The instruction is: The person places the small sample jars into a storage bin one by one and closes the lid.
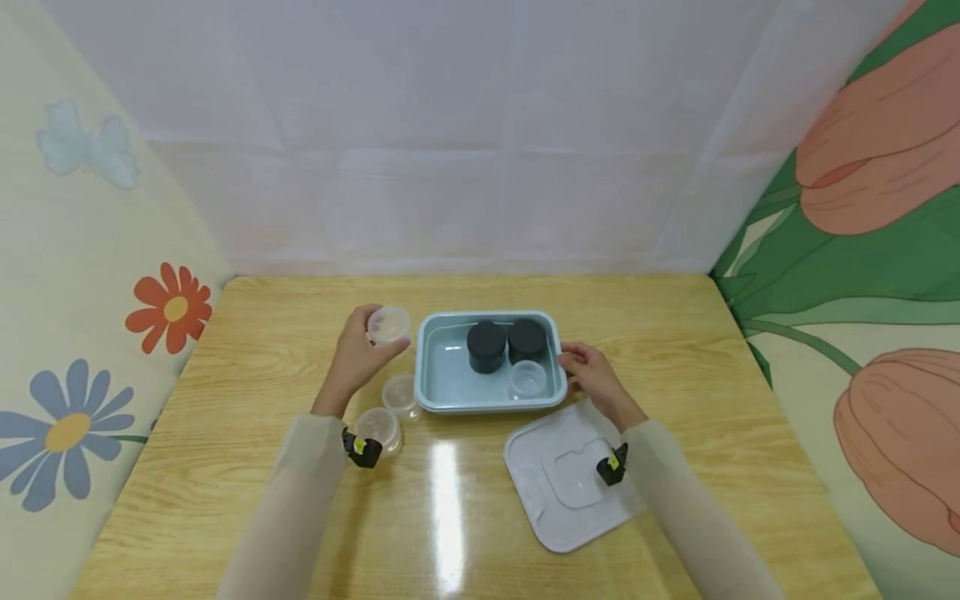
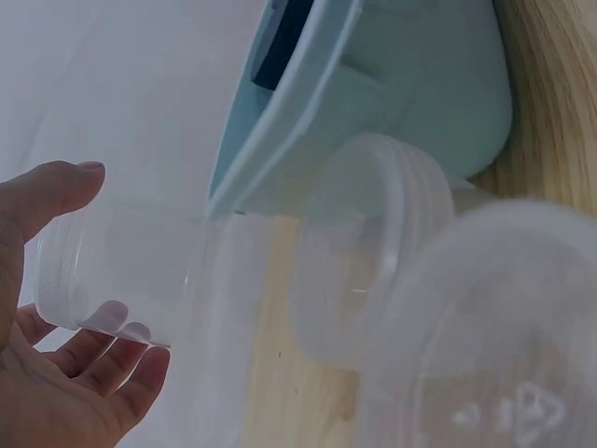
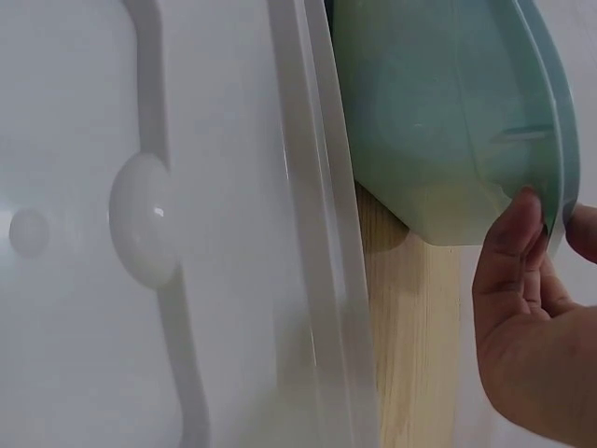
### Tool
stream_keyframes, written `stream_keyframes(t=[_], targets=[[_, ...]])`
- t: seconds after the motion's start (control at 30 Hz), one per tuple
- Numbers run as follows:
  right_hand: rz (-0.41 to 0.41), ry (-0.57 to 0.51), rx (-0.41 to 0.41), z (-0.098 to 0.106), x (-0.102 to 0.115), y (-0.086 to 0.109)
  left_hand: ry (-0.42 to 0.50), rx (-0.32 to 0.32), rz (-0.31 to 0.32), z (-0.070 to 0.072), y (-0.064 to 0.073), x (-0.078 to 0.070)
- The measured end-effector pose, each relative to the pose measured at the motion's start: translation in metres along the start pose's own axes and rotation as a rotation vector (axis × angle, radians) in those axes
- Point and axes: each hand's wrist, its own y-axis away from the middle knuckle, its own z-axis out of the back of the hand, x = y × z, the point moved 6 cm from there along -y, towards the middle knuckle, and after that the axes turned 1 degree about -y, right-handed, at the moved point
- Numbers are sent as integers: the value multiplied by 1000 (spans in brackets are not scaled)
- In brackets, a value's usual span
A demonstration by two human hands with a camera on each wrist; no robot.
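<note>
My left hand grips a clear plastic jar just left of the light blue bin. The left wrist view shows the thumb on one side of this jar and the fingers on the other, with its ribbed lid toward the palm. With its thumb and fingers, my right hand pinches the bin's rim at the right end. Inside the bin stand two black-lidded jars and one clear jar at the near right corner.
Two more clear jars stand on the wooden table, between my left forearm and the bin. A white lid lies flat under my right forearm, in front of the bin. A white cloth backdrop hangs behind the table.
</note>
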Motion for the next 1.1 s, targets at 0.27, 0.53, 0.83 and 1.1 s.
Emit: stream_keyframes(t=[0.27, 0.53, 0.83, 1.1], targets=[[2, -11, 3, 0, -1, -1, 27, 30, -7, -10, 1, -19], [-4, -9, 1, 1, -1, -1, 45, 98, -32, -22, 1, -32], [-3, -4, 3, 2, 0, 2, 20, 158, -53, -42, 4, -41], [-4, -15, 14, 1, -2, 0, -53, 207, -78, -58, 10, -43]])
